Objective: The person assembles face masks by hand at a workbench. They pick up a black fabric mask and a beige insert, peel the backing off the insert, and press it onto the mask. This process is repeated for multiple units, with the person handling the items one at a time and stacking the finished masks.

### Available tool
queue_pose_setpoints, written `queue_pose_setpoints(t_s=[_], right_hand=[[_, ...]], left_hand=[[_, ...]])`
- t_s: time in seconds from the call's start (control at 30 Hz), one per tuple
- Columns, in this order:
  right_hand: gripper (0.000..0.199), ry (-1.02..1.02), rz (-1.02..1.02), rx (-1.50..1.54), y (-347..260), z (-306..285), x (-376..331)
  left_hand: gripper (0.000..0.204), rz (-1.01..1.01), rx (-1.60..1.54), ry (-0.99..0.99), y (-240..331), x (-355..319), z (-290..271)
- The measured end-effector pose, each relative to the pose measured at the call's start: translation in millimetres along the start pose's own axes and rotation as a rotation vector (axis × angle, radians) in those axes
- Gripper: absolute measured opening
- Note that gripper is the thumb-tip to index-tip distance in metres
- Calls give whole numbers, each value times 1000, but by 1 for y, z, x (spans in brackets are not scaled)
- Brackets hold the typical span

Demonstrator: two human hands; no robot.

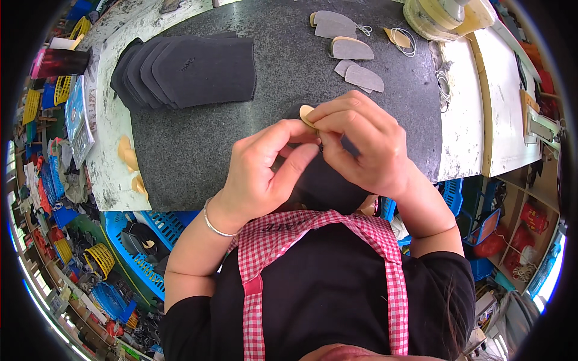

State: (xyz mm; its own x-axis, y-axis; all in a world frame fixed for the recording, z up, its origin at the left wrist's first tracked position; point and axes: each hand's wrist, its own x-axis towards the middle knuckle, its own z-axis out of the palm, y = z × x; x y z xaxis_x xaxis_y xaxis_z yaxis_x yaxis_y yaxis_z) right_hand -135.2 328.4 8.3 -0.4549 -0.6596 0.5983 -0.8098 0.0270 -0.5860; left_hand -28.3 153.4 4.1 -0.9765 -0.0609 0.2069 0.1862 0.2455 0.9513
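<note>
Above the near edge of the table, my two hands meet at a small tan rounded piece (306,114). My right hand (368,144) pinches it between bent fingers and thumb. My left hand (260,162) is closed beside it, with index finger and thumb meeting the right fingertips; what it grips is hidden there. Below both hands lies a black sheet piece (330,183), partly covered by them. At the left of the table is a fanned stack of black cut pieces (208,72). Small grey half-rounded pieces (365,78) lie toward the back right, some layered over tan ones.
A tan piece with pale string (398,38) sits near a cream tub (445,27) at the back right. More tan pieces (127,153) rest at the table's left edge. Blue baskets (137,253) stand below the table. A dark red cup (60,63) is far left.
</note>
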Motion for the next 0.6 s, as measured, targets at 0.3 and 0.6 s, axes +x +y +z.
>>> queue_pose_setpoints(t_s=[0.3,0.6], right_hand=[[13,133,478,862,12,-21,-25],[45,-136,686,458,-26,-35,-24]], left_hand=[[6,-208,-531,77,-5,-10,-10],[12,559,664,49,8,1,3]])
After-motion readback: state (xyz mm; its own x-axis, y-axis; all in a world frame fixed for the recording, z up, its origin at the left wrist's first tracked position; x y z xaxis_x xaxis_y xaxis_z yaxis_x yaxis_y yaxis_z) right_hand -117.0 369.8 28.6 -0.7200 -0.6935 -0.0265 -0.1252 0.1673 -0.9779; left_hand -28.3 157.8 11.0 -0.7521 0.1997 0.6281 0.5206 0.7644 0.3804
